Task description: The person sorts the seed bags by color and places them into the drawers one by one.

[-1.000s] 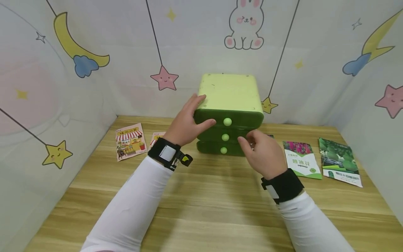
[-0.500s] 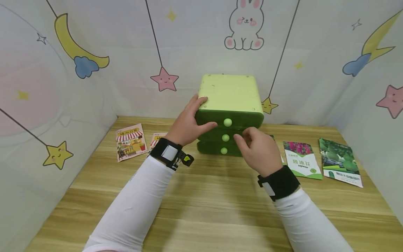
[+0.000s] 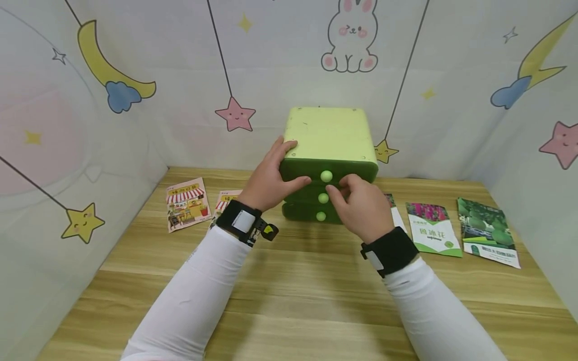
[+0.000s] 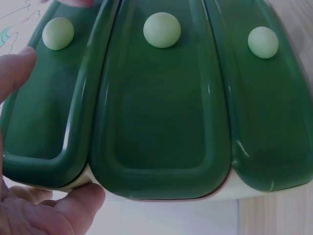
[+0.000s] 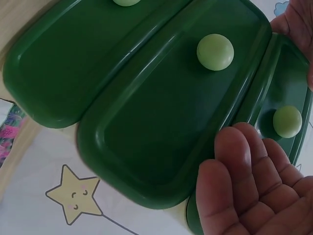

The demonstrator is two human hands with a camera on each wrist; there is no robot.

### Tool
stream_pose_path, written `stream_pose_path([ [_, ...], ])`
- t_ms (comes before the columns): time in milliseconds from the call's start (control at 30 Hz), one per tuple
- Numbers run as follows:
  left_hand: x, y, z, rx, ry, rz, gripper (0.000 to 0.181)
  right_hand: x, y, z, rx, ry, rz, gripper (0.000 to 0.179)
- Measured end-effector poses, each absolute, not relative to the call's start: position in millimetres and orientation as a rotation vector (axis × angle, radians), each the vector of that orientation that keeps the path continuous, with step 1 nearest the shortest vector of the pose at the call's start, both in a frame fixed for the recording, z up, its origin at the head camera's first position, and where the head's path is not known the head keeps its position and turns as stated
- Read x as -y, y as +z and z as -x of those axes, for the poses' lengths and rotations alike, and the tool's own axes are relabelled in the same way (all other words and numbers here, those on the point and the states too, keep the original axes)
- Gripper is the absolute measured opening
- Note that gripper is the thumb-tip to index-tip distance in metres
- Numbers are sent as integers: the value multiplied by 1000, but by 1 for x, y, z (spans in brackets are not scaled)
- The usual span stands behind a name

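A small drawer box [image 3: 329, 133] with a pale green top and three dark green drawers stands by the back wall. All three drawer fronts sit flush, each with a round pale green knob. My left hand [image 3: 271, 180] rests at the box's upper left corner, fingers along its top and side, thumb across the top drawer [image 4: 41, 117]. My right hand [image 3: 366, 208] holds nothing. Its fingers [image 5: 234, 156] are loosely bent in front of the right half of the drawers, just beside the top knob [image 5: 287, 121] and apart from it.
Two pink packets with a shop picture lie left of the box, one packet [image 3: 188, 204] in full and another [image 3: 226, 198] partly behind my left wrist. To the right lie a flower packet [image 3: 434, 229], a green packet [image 3: 489, 233] and one half hidden by my right hand. Printed cloth walls surround the wooden table [image 3: 307, 291].
My right hand has moved left and slightly up across the drawer fronts, toward the top knob. My left hand has stayed on the box, and the drawers have not moved.
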State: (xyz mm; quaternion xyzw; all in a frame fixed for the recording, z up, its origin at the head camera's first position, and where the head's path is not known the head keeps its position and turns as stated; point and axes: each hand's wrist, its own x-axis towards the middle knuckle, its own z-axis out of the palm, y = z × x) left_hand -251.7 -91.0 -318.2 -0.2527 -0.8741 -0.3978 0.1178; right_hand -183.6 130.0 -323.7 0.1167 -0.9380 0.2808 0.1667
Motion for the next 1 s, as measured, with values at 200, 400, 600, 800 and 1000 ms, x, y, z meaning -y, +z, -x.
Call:
stream_pose_path([
  [200,89,-320,251,2552,-1155,730,83,-122,-322,191,2666,781,-332,44],
  [400,89,-320,250,2530,-1222,733,78,-115,-322,197,2663,709,-315,43],
  [600,90,-320,250,2507,-1333,718,70,-111,-323,202,2650,670,-305,49],
  [800,90,-320,250,2490,-1384,728,66,-109,-324,204,2618,659,-288,51],
  [1000,90,-320,250,2495,-1391,712,65,-110,-326,207,2578,633,-296,49],
])
